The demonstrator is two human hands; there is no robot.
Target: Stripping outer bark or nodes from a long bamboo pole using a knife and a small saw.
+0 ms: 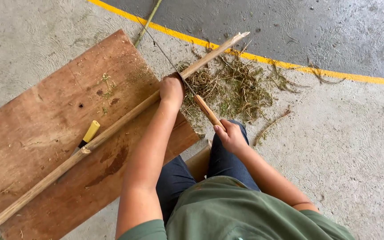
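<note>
Here, the left hand (171, 90) is wrapped tight around a long pale wooden pole (112, 126), which lies slantwise across a reddish-brown plywood board (32, 115) on the grey concrete floor (343, 146). The right hand (230, 135) is clenched on the tan wooden handle of a thin-bladed knife (207, 111); the blade runs up to the pole just beside the left hand. A yellow-handled tool (89, 134) lies on the board, partly under the pole. Dry greenish shavings (236, 86) are heaped on the floor below the pole's far end, near a yellow painted line (263, 60).
</note>
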